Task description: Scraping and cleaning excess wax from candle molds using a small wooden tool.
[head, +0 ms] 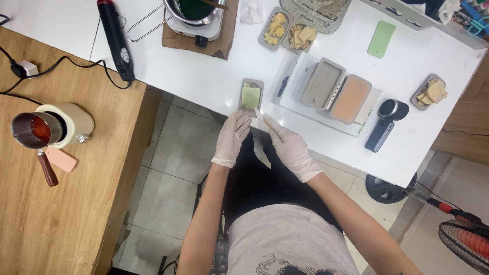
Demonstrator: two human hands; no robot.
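Both my hands wear white gloves at the near edge of the white table (pixel 214 76). My left hand (pixel 232 136) rests its fingertips at the near end of a small grey mould (pixel 251 95) that holds a pale green bar. My right hand (pixel 288 145) pinches a thin pale stick (pixel 259 116) whose tip points toward that mould. A pale scrap (pixel 262 155) lies on my dark lap just below the hands.
A tray with a grey mould (pixel 322 84) and a peach one (pixel 351 98), a dark handheld device (pixel 384 125), small dishes of yellowish chunks (pixel 288 33), a hotplate with a pan (pixel 196 18), a black heat gun (pixel 116 38). A wooden table (pixel 61 214) at left carries a metal pitcher (pixel 33 131).
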